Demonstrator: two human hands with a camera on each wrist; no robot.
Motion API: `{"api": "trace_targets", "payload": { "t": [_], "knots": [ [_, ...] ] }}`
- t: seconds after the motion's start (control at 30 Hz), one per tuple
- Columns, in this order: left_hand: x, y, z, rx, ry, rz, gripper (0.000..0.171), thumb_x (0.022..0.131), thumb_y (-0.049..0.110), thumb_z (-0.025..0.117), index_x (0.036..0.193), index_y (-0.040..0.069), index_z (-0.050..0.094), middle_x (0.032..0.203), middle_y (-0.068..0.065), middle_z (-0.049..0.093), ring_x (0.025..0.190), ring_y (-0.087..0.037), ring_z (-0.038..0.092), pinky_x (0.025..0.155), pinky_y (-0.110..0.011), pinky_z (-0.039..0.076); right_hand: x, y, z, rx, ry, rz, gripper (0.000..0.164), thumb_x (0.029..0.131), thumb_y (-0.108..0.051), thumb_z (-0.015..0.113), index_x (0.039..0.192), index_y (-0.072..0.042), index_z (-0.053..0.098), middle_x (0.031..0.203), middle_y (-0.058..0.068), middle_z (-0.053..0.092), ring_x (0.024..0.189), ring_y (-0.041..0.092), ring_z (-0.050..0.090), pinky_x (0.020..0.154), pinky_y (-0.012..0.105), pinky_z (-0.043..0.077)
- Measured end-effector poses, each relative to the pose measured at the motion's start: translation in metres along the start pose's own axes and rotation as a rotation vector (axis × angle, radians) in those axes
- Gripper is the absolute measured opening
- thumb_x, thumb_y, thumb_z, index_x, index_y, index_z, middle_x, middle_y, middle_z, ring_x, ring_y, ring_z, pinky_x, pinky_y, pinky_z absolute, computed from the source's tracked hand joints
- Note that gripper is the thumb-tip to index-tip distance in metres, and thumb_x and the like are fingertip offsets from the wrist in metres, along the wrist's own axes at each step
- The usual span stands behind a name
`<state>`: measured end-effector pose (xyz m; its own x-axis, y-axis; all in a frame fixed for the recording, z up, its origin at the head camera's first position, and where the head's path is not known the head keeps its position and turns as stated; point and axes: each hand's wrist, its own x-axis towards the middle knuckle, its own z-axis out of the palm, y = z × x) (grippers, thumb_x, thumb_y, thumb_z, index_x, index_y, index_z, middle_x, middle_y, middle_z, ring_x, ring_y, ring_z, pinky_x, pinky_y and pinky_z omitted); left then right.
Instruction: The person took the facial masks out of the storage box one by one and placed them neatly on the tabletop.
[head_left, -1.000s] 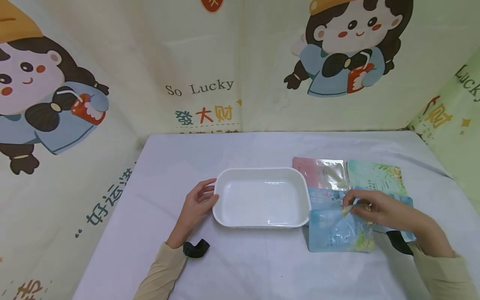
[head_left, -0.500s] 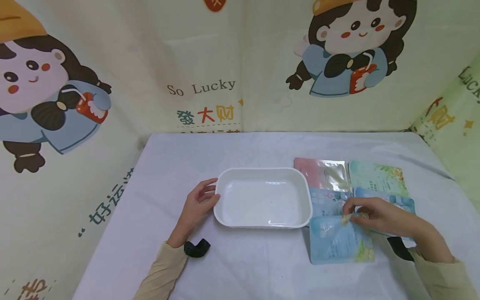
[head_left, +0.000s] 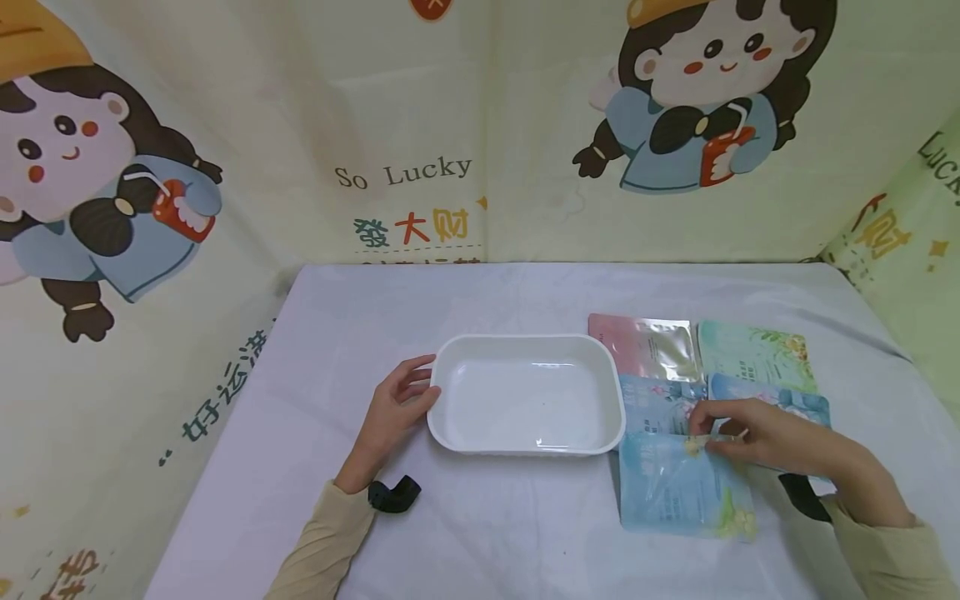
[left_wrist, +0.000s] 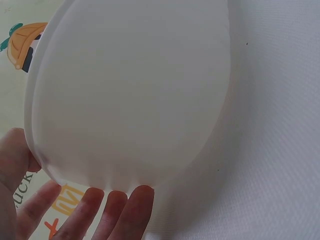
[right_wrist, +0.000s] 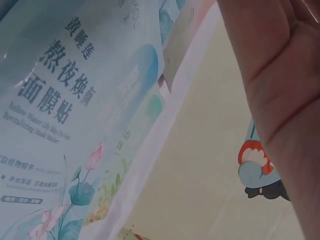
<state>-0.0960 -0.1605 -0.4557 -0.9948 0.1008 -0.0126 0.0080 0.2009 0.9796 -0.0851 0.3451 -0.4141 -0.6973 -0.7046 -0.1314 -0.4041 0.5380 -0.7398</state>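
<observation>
In the head view, a white rectangular tray (head_left: 525, 396) stands mid-table. My left hand (head_left: 396, 408) holds its left end; in the left wrist view the thumb is at the rim and the fingertips (left_wrist: 142, 197) meet the outer wall. My right hand (head_left: 780, 437) pinches the upper edge of a light blue face mask packet (head_left: 667, 487) with yellow-green flowers at its lower right corner. That packet overlaps another blue packet (head_left: 654, 400) behind it. In the right wrist view, a lotus-printed face mask packet (right_wrist: 60, 120) fills the left side; the fingertips are hidden there.
Behind the right hand lie a pink-and-silver packet (head_left: 645, 346), a green packet (head_left: 753, 357) and a blue packet (head_left: 795, 402), close to the tray's right end. White cloth (head_left: 480, 533) covers the table. A printed curtain (head_left: 525, 125) hangs behind it.
The light blue packet has shifted toward the front of the table, exposing more of the packets behind it, and my right hand has come slightly forward with it. My left hand and the tray stay put.
</observation>
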Motion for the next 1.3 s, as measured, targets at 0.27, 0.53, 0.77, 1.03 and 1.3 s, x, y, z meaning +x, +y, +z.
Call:
{"api": "trace_targets", "payload": {
  "t": [0.27,0.53,0.77,1.03,1.3],
  "knots": [
    [0.001,-0.001,0.001,-0.008,-0.001,0.005,0.048,0.092,0.017,0.072,0.137,0.02,0.057,0.129,-0.013,0.061,0.114,-0.03,0.064,0.082,-0.026,0.056,-0.001,0.003,0.004,0.071,-0.055,0.015,0.015,0.095,-0.013,0.067,0.108,-0.019,0.062,0.101,-0.007,0.063,0.086,0.007,0.058,0.068,0.022,0.051],
    [0.003,-0.001,0.002,-0.001,0.006,-0.005,0.048,0.092,0.017,0.072,0.137,0.021,0.057,0.131,-0.012,0.061,0.114,-0.031,0.063,0.082,-0.026,0.056,-0.002,0.003,0.007,0.085,-0.038,-0.003,0.019,0.093,-0.016,0.07,0.112,-0.019,0.068,0.106,-0.005,0.067,0.092,0.005,0.061,0.069,0.025,0.055],
    [0.003,0.0,0.001,0.011,0.003,-0.008,0.049,0.091,0.018,0.073,0.137,0.02,0.057,0.131,-0.013,0.061,0.115,-0.03,0.064,0.083,-0.025,0.056,-0.005,0.004,0.008,0.079,-0.006,-0.035,0.019,0.093,-0.012,0.07,0.111,-0.016,0.068,0.105,-0.001,0.067,0.09,0.008,0.061,0.069,0.026,0.056],
    [0.002,0.002,-0.001,0.027,-0.015,-0.002,0.049,0.092,0.019,0.072,0.138,0.021,0.056,0.131,-0.013,0.06,0.116,-0.03,0.063,0.083,-0.025,0.056,-0.004,0.003,0.008,0.029,0.04,-0.091,0.021,0.092,-0.01,0.071,0.111,-0.014,0.064,0.101,-0.002,0.065,0.087,0.006,0.061,0.069,0.025,0.055],
    [0.003,0.008,-0.002,0.081,0.017,0.022,0.046,0.091,0.021,0.074,0.134,0.017,0.059,0.132,-0.008,0.06,0.116,-0.028,0.062,0.088,-0.029,0.055,0.006,-0.009,0.004,-0.144,0.2,-0.083,0.026,0.088,-0.005,0.074,0.109,-0.015,0.064,0.098,-0.006,0.065,0.084,0.001,0.06,0.065,0.023,0.055]
  ]
}}
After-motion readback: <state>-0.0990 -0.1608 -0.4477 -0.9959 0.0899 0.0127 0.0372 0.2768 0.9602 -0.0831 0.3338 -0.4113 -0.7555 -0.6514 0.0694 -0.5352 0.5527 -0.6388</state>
